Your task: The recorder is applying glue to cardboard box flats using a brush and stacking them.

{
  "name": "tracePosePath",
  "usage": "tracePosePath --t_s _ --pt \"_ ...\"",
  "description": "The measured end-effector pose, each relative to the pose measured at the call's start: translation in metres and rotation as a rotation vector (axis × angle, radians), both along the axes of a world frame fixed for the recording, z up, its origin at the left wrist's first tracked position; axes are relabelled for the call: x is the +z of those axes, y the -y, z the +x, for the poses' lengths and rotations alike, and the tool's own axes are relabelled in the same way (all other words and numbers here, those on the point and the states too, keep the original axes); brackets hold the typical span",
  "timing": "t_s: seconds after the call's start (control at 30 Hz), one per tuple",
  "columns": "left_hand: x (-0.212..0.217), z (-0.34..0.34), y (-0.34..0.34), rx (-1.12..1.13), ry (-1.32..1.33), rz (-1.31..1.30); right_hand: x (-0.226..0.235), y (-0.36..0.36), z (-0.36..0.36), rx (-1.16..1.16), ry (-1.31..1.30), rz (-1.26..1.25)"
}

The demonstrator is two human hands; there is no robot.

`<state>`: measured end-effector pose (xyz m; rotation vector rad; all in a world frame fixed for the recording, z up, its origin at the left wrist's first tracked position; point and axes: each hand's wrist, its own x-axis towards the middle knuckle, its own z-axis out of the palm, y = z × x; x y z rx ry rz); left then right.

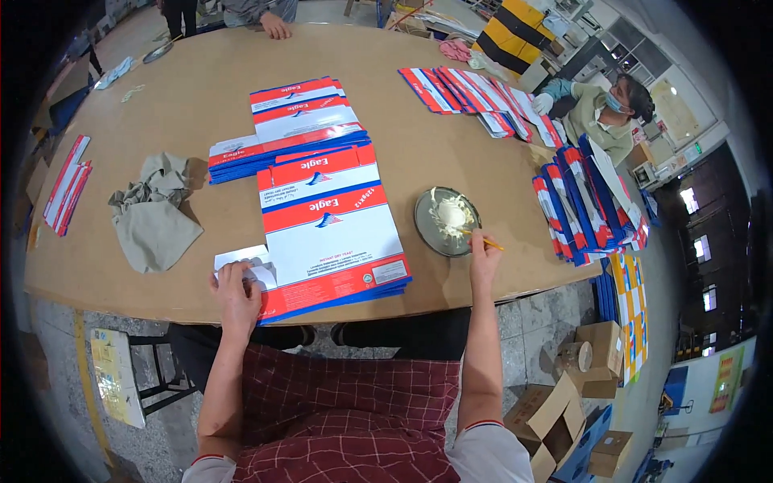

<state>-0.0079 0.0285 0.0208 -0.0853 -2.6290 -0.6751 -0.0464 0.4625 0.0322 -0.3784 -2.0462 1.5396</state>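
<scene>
1. Head view: the left hand [236, 291] pressed flat, fingers spread, on the white flap [245, 264] of the flattened carton stack [330, 233] before the person.
2. The right hand [483, 251] pinched a thin stick [481, 238] at the glue dish [447, 221].
3. Judging by that, gluing was barely begun; more stacks [290, 129] waited behind.

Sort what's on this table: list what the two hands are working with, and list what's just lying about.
In hand:
- left hand pressing the flat carton stack
- right hand holding a thin stick at the round paste dish

Lying about:
- grey cloth
- second carton pile
- fanned cartons
- small dish
</scene>
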Motion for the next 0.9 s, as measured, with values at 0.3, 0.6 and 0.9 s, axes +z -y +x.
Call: tracePosePath --t_s 0.3,0.6,0.9 --pt "-0.003 0.001 0.001 -0.011 -0.006 0.044 -0.007 -0.004 -0.005 0.03 0.052 0.217" --pt "0.001 0.002 0.004 -0.045 0.034 0.157 0.004 -0.014 0.006 -0.11 0.202 0.446" --pt "0.003 0.003 0.012 -0.085 -0.007 0.236 0.012 -0.005 0.009 -0.212 0.351 0.698"
